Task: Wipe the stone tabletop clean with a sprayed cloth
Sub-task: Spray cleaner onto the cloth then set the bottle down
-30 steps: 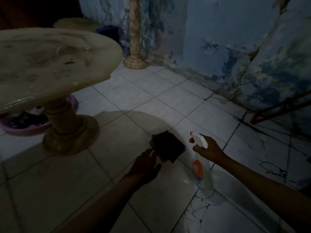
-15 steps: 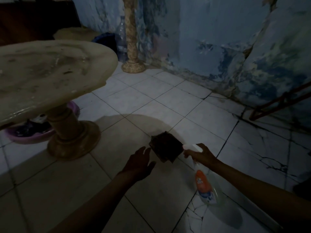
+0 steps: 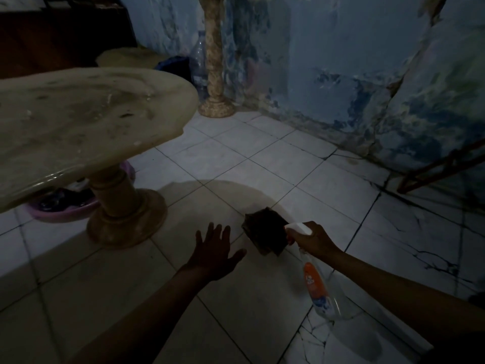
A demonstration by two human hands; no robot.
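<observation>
A dark folded cloth (image 3: 265,232) lies on the tiled floor, low in the middle of the head view. My right hand (image 3: 313,240) grips a clear spray bottle (image 3: 319,285) with a white trigger head and an orange label; the bottle is tilted, its nozzle right at the cloth's right edge. My left hand (image 3: 214,250) hovers open, fingers spread, just left of the cloth and apart from it. The pale stone tabletop (image 3: 78,119), dusty and speckled, stands at the left on a round pedestal (image 3: 126,208).
A purple basin (image 3: 63,211) sits under the table behind the pedestal. A stone column (image 3: 214,61) and a plastic bottle (image 3: 198,67) stand by the peeling blue wall. A reddish metal frame (image 3: 441,169) leans at the right. Some floor tiles are cracked.
My right hand lifted the spray bottle off the floor, tilted it and brought its nozzle to the cloth. My left hand drew back a little from the cloth and spread open.
</observation>
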